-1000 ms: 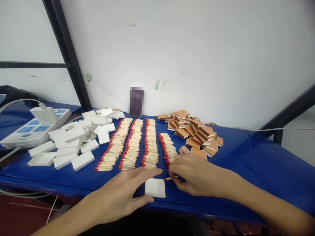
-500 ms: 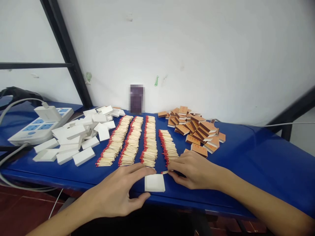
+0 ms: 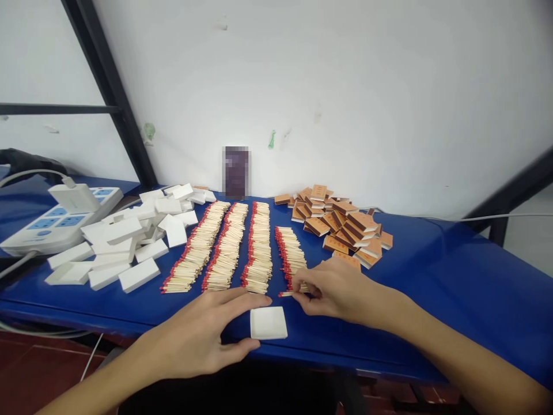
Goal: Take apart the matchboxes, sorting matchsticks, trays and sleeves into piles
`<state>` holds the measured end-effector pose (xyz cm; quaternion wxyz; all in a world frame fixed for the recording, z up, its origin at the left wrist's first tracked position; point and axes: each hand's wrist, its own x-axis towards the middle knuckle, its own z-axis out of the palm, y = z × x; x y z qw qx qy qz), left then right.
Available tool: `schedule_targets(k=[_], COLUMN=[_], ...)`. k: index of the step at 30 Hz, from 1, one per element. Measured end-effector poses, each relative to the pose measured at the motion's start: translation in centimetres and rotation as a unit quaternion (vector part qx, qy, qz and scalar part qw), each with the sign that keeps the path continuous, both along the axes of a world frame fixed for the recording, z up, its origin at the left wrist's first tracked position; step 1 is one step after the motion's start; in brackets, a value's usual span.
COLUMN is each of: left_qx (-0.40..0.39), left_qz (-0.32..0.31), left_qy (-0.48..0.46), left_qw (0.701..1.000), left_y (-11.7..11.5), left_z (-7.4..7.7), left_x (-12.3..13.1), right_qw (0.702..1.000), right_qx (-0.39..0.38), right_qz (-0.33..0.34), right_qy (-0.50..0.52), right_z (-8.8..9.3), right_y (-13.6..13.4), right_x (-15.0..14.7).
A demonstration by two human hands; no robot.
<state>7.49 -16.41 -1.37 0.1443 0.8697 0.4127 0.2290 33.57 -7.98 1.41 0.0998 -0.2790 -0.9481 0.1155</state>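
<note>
A white open matchbox tray lies near the blue table's front edge. My left hand is beside its left side, thumb and forefinger apart, with nothing between them. My right hand is above and right of the tray, thumb and forefinger pinched at a match at the near end of the shortest row of red-tipped matches. Three longer rows stand to the left: one nearest, a middle one and a far-left one.
White trays are heaped at the left, next to a power strip with a plugged-in charger. Orange-brown matchbox sleeves are piled at the right back. A blurred dark object leans on the wall.
My right hand has moved slightly up and away from the tray, towards the near end of the shortest row. My left hand stays beside the tray. The camera view has shifted a little.
</note>
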Motion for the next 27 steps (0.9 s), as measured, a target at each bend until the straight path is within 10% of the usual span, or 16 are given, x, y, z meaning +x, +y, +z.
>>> schedule_targets(k=[11,21,27], left_qx=[0.018,0.125,0.123], left_qz=[-0.041,-0.087,-0.102], left_qy=[0.013,0.042,0.040], left_qw=[0.999,0.987,0.986], left_y=[0.3,0.7,0.9], left_z=[0.0,-1.0,-1.2], left_x=[0.0,-0.5,-0.6], right_qw=[0.984,0.989,0.995], right_qx=[-0.179,0.057,0.039], right_qz=[0.005,0.007,-0.021], right_qy=[0.024,0.137,0.089], right_z=[-0.4,0.7,0.7], right_y=[-2.5,0.6,1.8], right_x=[-2.7,-2.2,-1.5])
